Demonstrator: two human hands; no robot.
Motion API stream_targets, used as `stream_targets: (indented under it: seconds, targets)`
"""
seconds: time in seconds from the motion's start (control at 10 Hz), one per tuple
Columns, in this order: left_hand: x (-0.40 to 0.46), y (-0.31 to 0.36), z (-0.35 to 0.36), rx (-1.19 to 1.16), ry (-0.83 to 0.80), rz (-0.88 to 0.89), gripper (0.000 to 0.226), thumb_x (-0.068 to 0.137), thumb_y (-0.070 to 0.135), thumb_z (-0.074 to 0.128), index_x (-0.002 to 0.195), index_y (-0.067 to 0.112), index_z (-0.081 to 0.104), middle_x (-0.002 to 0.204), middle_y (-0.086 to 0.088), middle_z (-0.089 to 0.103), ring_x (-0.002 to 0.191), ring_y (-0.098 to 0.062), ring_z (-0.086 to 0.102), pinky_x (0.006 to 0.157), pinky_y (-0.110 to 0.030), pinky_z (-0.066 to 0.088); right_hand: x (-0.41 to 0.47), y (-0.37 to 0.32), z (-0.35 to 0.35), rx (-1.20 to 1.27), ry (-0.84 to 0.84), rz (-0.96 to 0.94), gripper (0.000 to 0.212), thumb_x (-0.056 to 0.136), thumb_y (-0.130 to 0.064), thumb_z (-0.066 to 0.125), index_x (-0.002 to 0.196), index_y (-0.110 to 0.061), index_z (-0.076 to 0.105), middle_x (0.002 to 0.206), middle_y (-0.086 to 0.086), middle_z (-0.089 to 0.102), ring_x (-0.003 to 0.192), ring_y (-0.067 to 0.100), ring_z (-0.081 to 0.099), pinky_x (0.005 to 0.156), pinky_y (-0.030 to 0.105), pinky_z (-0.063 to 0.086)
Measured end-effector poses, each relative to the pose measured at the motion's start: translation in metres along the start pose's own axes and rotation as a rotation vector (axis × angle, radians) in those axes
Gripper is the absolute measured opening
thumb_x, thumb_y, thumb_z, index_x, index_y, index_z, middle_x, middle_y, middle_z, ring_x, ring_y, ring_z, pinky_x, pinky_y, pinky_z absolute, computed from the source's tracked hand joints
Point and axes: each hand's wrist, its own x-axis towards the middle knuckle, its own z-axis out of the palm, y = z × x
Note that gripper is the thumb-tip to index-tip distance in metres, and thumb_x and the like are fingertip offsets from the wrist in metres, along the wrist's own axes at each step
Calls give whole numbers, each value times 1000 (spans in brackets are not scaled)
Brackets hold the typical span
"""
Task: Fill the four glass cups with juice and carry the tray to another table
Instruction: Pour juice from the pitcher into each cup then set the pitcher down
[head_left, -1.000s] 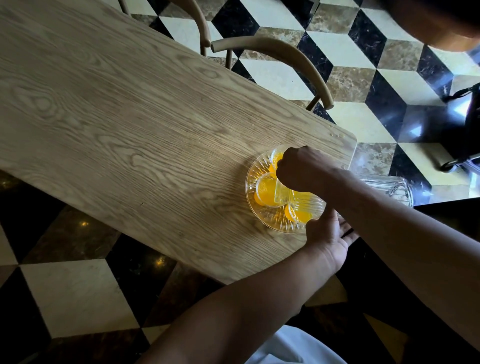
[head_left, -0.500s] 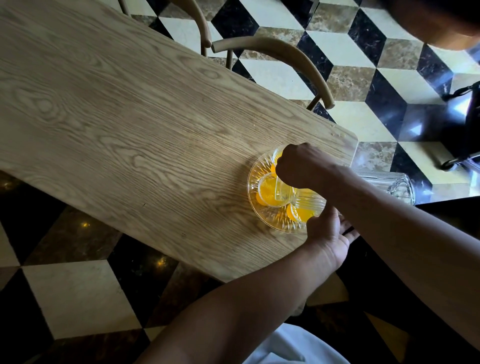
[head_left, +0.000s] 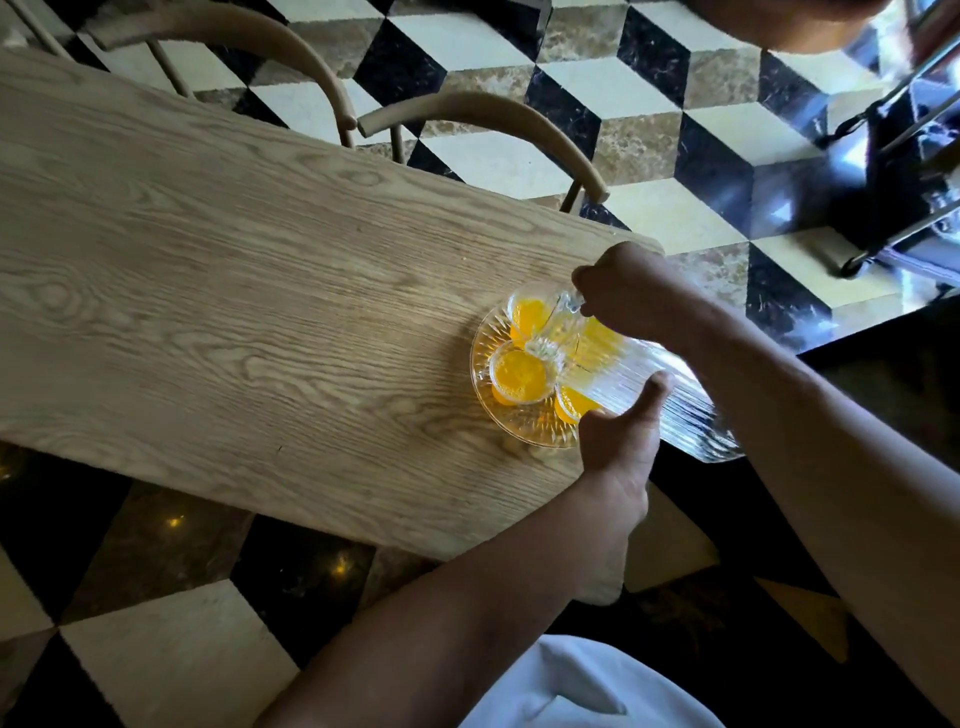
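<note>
Checkered black, cream and brown floor tiles surround the long pale wooden bench (head_left: 218, 291), and near its right end we see the round cut-glass tray (head_left: 511, 434) carrying the small clear glass cups of orange juice (head_left: 519, 375). Our right hand (head_left: 626, 296) grips the handle of the ribbed clear glass pitcher (head_left: 639, 387), which lies tipped with its spout low over the cups, while our left hand (head_left: 618, 441) steadies its body, thumb pressed on the ribbed side. We judge the filling to be at its end: three cups show juice, the fourth is hidden under the pitcher, and the pitcher looks nearly drained. Next we would right the pitcher, set it aside, then take the tray by both sides and lift it level. Compared with half a second ago, the pitcher has swung over the tray, where before our right hand sat clenched over the cups.
</note>
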Motion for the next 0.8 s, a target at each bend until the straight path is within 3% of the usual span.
stream_targets:
  seconds: [0.1,0.2,0.3,0.4,0.5,0.6,0.7,0.8]
  targets:
    - [-2,-4,-6,86,-21,38,117,60,66,84,129,-21,49,86,-17,67,81,-30,66,79,-47,52,-8,15,-5,127,43,76,30,95,-19,50,99,5,69,103,23,74,94,40,70,72,43,55]
    - [-14,-12,-7,285,-2,147,134,50,80,80,134,-19,47,134,-38,59,115,-40,66,98,-56,53,-34,28,-14,232,85,79,28,102,-20,44,100,-4,66,102,22,71,86,34,65,59,33,43]
    - [-15,-17,-13,355,18,235,125,52,78,85,135,-9,49,132,-29,60,111,-26,59,99,-46,52,-43,40,-20,408,84,86,32,101,-25,45,91,-7,69,76,12,66,62,23,53,53,29,35]
    - [-23,-25,-15,489,47,380,99,67,52,93,138,3,46,133,-15,58,120,-26,57,105,-38,50,-70,65,-27,738,151,109,40,100,-32,48,68,-13,64,40,-11,55,50,13,45,50,29,32]
    - [-31,-29,-17,566,47,449,92,69,43,94,138,4,47,130,-13,59,118,-25,59,100,-31,50,-90,75,-30,890,140,58,42,102,-35,47,69,-13,61,39,-11,53,48,12,44,49,27,33]
    - [-38,-28,-34,650,58,509,82,69,40,95,130,5,53,100,6,58,86,-6,57,70,-6,44,-112,79,-30,1045,78,8,28,98,-30,48,81,-11,59,48,-8,53,48,12,42,44,23,31]
    - [-43,-26,-49,671,27,527,64,68,37,97,110,9,57,79,15,51,66,1,49,56,-5,40,-125,80,-30,1117,37,27,20,92,-21,50,80,-10,60,54,-1,52,50,15,44,48,25,33]
    - [-55,-17,-73,635,-75,476,53,66,31,97,86,17,50,65,12,42,59,-8,40,56,-18,37,-141,73,-29,1189,-75,-11,12,86,-12,48,80,-9,58,58,3,51,51,17,44,52,28,34]
